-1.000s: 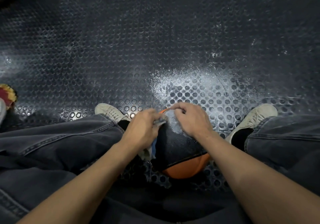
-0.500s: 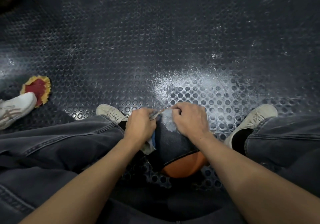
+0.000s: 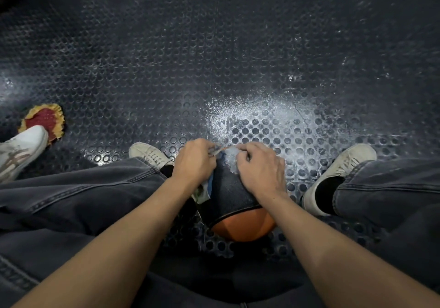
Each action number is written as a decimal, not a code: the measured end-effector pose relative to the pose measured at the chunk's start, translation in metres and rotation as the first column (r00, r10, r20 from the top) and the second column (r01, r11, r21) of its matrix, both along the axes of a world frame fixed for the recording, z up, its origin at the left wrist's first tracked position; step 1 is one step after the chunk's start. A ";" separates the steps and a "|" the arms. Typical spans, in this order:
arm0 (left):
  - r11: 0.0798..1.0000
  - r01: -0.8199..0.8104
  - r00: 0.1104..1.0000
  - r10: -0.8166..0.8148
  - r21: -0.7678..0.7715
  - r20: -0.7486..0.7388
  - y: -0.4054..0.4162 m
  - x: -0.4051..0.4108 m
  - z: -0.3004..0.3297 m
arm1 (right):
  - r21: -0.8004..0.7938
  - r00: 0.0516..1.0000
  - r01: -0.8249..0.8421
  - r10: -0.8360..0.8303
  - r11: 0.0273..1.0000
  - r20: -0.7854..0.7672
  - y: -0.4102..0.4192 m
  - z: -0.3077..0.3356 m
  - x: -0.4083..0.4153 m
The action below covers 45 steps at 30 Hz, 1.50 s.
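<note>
Orange board lies on the studded floor btwn the person's legs. Its long axis runs straight away from them, rounded orange end pointing back toward the body. A black gritty sheet covers its top. L hand grips a thin tool at the far end, w/ a pale scrap hanging below. R hand has fingers curled on the board's far end. White dust lies just beyond.

Dark sheet hides most of the orange ball; at its far edge, the thin strip pinched between left hand and right hand is too small to identify. Left of the ball, a white sneaker is cropped.
</note>
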<state>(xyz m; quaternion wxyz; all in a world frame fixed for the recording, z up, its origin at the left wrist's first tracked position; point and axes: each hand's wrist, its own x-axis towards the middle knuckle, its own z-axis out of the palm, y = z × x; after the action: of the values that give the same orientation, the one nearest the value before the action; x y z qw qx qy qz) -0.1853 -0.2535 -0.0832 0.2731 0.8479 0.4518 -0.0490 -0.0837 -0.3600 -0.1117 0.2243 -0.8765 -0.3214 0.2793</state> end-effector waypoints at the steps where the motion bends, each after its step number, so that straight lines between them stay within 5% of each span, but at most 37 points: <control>1: 1.000 -0.013 1.000 0.013 -0.018 -0.012 0.002 0.003 -0.002 | -0.006 1.000 0.014 -0.014 1.000 0.013 0.000 0.000 -0.001; 6: 0.973 0.232 0.970 -0.231 -0.002 0.078 -0.017 -0.017 0.012 | -0.002 0.999 0.033 -0.033 0.999 -0.009 0.000 -0.002 0.005; 11: 0.999 -0.023 0.999 0.022 -0.030 -0.023 0.008 0.000 -0.003 | -0.001 1.000 0.023 -0.023 1.000 0.015 0.004 0.000 -0.003; 16: 0.970 0.241 0.966 -0.242 0.023 0.092 -0.021 -0.020 0.011 | 0.017 0.998 0.052 -0.052 0.998 -0.030 0.001 -0.003 0.007; 22: 0.998 -0.046 0.997 0.044 -0.036 -0.062 0.009 0.005 -0.006 | 0.011 0.999 0.051 -0.051 0.999 -0.006 0.001 0.001 0.001; 26: 0.960 0.244 0.962 -0.223 -0.135 0.159 -0.020 -0.009 0.018 | 0.004 0.993 0.104 -0.104 0.995 -0.049 0.000 -0.004 0.011; 30: 0.998 0.060 0.998 -0.060 -0.001 -0.025 0.011 -0.015 0.002 | 0.044 0.993 0.092 -0.089 0.995 -0.077 0.003 -0.004 0.009; 33: 0.991 -0.042 0.997 0.033 -0.129 -0.073 0.038 -0.020 0.001 | 0.026 0.998 0.058 -0.057 0.998 -0.036 0.002 -0.002 0.002; 37: 0.993 -0.042 0.987 0.024 -0.107 -0.158 0.049 -0.022 0.008 | 0.050 0.998 0.057 -0.055 0.997 -0.034 0.004 -0.003 0.005; 41: 0.993 0.055 0.978 -0.032 0.107 -0.207 0.043 -0.022 0.012 | 0.033 0.997 0.061 -0.060 0.998 -0.047 0.004 -0.003 0.008; 45: 0.992 0.101 0.982 -0.111 -0.071 -0.155 0.021 -0.014 0.019 | 0.018 0.998 0.053 -0.053 0.998 -0.035 0.005 -0.002 0.008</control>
<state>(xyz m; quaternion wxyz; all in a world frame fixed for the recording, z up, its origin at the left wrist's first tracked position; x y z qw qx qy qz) -0.1995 -0.2320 -0.0639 0.2598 0.8551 0.4246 -0.1449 -0.0760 -0.3551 -0.1141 0.2455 -0.8776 -0.2967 0.2854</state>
